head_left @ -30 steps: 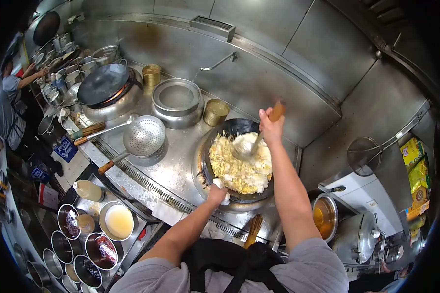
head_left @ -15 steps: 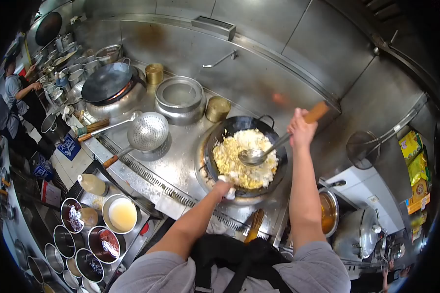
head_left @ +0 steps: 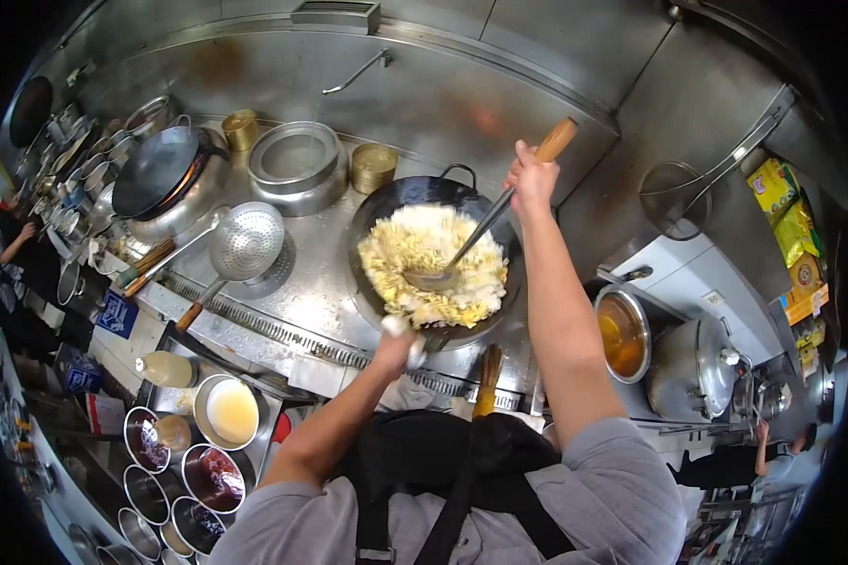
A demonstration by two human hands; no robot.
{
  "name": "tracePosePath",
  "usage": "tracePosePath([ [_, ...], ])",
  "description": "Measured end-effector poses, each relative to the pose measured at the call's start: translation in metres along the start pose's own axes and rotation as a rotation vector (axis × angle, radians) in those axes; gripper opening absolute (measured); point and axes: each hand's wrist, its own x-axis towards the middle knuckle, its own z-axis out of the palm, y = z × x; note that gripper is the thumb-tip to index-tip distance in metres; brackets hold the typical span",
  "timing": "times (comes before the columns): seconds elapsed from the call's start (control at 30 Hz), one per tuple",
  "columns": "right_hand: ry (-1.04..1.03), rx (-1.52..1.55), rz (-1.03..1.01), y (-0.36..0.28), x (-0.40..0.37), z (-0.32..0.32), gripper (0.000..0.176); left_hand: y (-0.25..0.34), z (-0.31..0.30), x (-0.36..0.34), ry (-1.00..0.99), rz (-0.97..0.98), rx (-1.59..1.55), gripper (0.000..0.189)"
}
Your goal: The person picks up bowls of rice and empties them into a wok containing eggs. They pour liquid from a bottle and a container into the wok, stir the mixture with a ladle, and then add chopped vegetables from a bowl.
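Observation:
My right hand (head_left: 533, 179) is closed round the long handle of a ladle (head_left: 482, 229), near its wooden end. The ladle's bowl rests in the white rice and yellow egg (head_left: 443, 250) inside a black wok (head_left: 377, 200). Motion blurs some of the food. At the wok's near rim, my left hand (head_left: 398, 354) is closed on a white cloth (head_left: 398, 326). The cloth and fingers hide whatever part of the wok lies beneath. A loop handle stands at the wok's far side.
Left of the wok are a perforated strainer (head_left: 247, 241), a metal pot (head_left: 297, 169), a brass-coloured tin (head_left: 374, 168) and a second wok (head_left: 155, 171). Sauce pots (head_left: 214, 478) fill the lower left. A pot of amber liquid (head_left: 622, 334) and a lidded pot (head_left: 693, 367) stand right.
The camera view has shifted, so the scene sits farther left. The ladle has tipped steeper, its bowl deeper in the food. The rice and egg have been moved about. Both hands keep their hold.

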Motion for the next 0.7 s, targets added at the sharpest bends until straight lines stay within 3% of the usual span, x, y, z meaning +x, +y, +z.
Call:
tracePosePath([
  [0.03, 0.003, -0.009, -0.012, -0.014, 0.007, -0.002, 0.027, 0.007, -0.007, -0.037, -0.054, 0.056, 0.076, 0.017],
  [0.1, -0.013, 0.012, -0.015, -0.063, 0.019, -0.009, 0.028, 0.027, -0.015, -0.098, 0.024, 0.1, 0.449, 0.033],
  [0.13, -0.061, 0.021, -0.005, -0.082, 0.026, -0.013, 0.031, 0.016, -0.02, -0.099, 0.032, 0.418, 0.513, 0.033],
  [0.2, -0.116, 0.024, 0.095, -0.105, 0.032, -0.013, 0.037, 0.012, -0.018, -0.084, 0.055, 0.079, 0.328, 0.034],
  [0.23, -0.149, 0.013, 0.134, -0.111, 0.034, -0.011, 0.037, 0.052, 0.015, -0.083, 0.127, -0.09, 0.102, 0.024],
  [0.33, -0.172, -0.02, 0.216, -0.145, 0.045, 0.0, 0.041, 0.093, 0.046, -0.071, 0.137, -0.236, 0.032, 0.02],
  [0.43, -0.324, 0.053, 0.181, -0.188, 0.07, -0.007, 0.036, 0.084, 0.05, -0.122, 0.112, -0.008, -0.054, 0.025],
  [0.47, -0.392, 0.078, 0.157, -0.186, 0.076, -0.01, 0.034, 0.074, 0.048, -0.112, 0.128, -0.02, -0.05, 0.025],
  [0.53, -0.224, 0.106, 0.286, -0.124, 0.066, -0.004, 0.03, 0.052, 0.043, -0.058, 0.113, -0.129, 0.028, 0.025],
  [0.57, -0.131, -0.07, 0.191, -0.065, 0.032, 0.008, 0.028, 0.051, 0.048, -0.029, 0.123, -0.232, 0.089, 0.017],
  [0.6, -0.037, -0.245, 0.086, -0.016, 0.002, 0.018, 0.027, 0.025, 0.027, 0.001, 0.054, -0.032, 0.147, 0.011],
  [0.67, 0.023, -0.151, 0.064, -0.003, 0.008, 0.017, 0.029, 0.003, -0.013, -0.016, -0.036, 0.014, 0.085, 0.019],
  [0.7, 0.035, -0.152, 0.062, -0.011, 0.011, 0.015, 0.029, -0.001, -0.028, -0.041, -0.021, -0.056, 0.105, 0.028],
])
